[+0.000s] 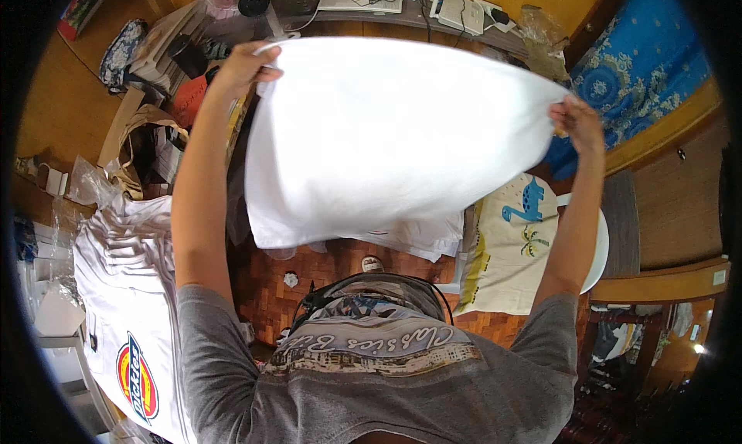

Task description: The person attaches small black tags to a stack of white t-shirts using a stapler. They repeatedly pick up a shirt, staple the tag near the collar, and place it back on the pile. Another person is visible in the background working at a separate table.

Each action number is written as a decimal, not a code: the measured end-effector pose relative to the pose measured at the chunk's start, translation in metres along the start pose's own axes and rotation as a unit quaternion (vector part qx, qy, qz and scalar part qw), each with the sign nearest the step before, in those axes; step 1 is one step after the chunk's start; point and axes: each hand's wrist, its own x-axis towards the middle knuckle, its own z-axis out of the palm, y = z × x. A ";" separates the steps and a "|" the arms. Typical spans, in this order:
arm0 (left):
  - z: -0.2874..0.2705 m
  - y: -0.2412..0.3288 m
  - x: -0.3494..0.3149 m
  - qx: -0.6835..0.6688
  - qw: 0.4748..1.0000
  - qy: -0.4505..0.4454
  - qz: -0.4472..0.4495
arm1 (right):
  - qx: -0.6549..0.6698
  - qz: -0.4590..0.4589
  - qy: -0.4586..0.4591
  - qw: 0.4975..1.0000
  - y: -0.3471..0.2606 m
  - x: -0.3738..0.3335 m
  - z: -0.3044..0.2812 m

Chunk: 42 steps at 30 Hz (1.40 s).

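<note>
I hold a plain white garment [386, 142] up in front of me, stretched wide between both arms. My left hand [243, 67] pinches its upper left corner, fingers closed over the hem; my right hand [578, 123] pinches the upper right corner in the same way. The cloth hangs down from those two corners, so nearly all of it lies below and between my hands, its lower edge loose and sagging above the wooden floor [325, 270].

As I judge it, the work is at an early stage: the garment is lifted and spread, but not folded or laid down anywhere. Below the garment, a folded white stack [421, 239] peeks out, perhaps pieces already done, though most of it is hidden. To the right of the garment a cream cloth with a blue dinosaur print [514, 243] lies over a white stool [599, 247]. To its lower left, a white shirt with a round badge print [131, 305] lies spread flat.
</note>
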 end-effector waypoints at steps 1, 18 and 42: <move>0.006 -0.016 0.021 -0.041 0.998 0.010 -0.039 | 0.005 0.036 -0.016 0.999 0.013 0.012 0.009; 0.040 -0.273 -0.015 0.140 0.986 -0.085 -0.027 | -0.222 -0.021 -0.091 0.971 0.259 -0.054 0.000; 0.049 -0.056 -0.447 0.148 0.932 0.147 -0.295 | -0.314 -0.424 -0.579 0.622 0.097 -0.126 0.458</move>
